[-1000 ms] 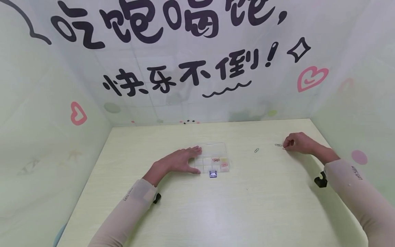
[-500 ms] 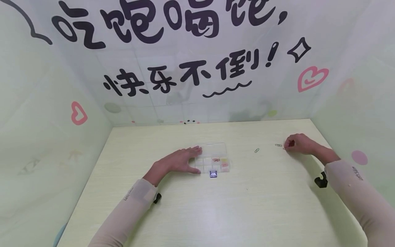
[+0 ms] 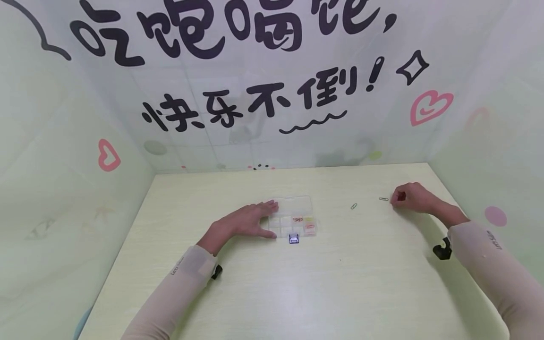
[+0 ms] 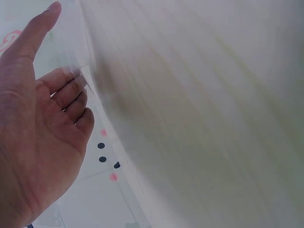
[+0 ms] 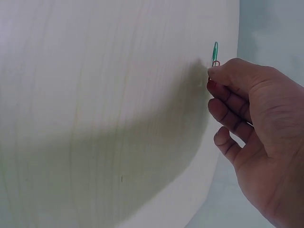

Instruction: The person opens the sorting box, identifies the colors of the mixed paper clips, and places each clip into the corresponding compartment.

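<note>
A clear plastic compartment box (image 3: 286,231) lies with its lid folded back on the table. My left hand (image 3: 248,221) rests at its left side, thumb and fingers spread and mostly straight; in the left wrist view the fingertips (image 4: 71,78) touch its transparent edge. Red paper clips (image 3: 297,219) lie in one compartment, pinkish-red ones (image 3: 310,227) in another. At the far right, my right hand (image 3: 412,197) pinches a red paper clip (image 5: 216,63) between thumb and index finger. Just beyond those fingertips lies a green paper clip (image 5: 215,50).
Another green paper clip (image 3: 353,206) lies between the box and my right hand. A small blue-and-white piece (image 3: 293,239) sits at the box's front edge. The pale wooden table (image 3: 289,293) meets printed fabric walls (image 3: 272,146) behind and at both sides.
The red clip's tip, visible beside the right fingertips earlier, is now hidden by them in the head view. Both hands have otherwise hardly moved.
</note>
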The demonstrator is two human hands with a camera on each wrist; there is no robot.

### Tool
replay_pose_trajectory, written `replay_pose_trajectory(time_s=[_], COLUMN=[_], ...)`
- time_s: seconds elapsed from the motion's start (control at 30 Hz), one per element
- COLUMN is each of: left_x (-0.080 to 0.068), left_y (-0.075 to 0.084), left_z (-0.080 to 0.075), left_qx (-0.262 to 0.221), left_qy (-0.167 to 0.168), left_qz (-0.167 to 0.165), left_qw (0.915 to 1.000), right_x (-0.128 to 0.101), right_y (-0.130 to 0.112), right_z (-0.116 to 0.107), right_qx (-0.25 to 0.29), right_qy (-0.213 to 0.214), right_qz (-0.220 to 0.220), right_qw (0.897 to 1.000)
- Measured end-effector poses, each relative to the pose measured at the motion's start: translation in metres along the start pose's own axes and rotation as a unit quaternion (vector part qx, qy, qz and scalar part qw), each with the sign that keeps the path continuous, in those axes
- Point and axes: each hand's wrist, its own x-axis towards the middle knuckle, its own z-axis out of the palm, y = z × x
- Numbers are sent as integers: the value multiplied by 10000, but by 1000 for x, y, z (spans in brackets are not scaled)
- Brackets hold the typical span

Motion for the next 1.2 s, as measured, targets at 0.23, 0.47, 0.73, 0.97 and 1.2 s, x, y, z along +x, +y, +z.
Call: replay_pose_trajectory(time_s=[0.23,0.47,0.73,0.97,1.2], left_x=[0,0,-1,-1,0], left_y=[0,-1,2,3,1], left_z=[-1,-1,-2,-3,-1], left_qx=[49,64,-72,-63,-11], left_qy=[-33,7,-41,-24,-88], left_qz=[1,38,-70,-105,-128], left_qw=[10000,10000,9999,9999,9999], right_x=[0,8,15,21,27], right_y=[-18,-40,-70,-89,-110], right_z=[-3,-1,2,7,11], right_qx=[41,-12,-9,52,33], right_qy=[102,171,266,211,107], right_qz=[-117,-445,-805,-1134,-1277], right_qw=[9999,9989,9964,9933,9918])
